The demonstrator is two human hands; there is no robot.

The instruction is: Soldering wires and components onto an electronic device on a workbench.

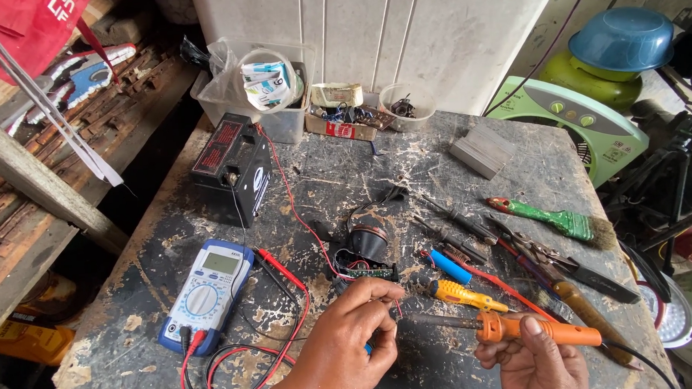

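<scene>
My right hand (532, 360) is clamped on the orange soldering iron (527, 329); my left hand (352, 340) pinches thin wires (398, 308) by the small black circuit part (367, 252) mid-table. Black battery (230, 167) with a red label sits far left; red carton (341, 128) sits at the back.

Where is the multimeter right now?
The multimeter lies on the workbench's left side, below the black battery and left of the left hand.

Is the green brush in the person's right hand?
No, the right hand holds an orange soldering iron; the green brush lies on the table.
</scene>
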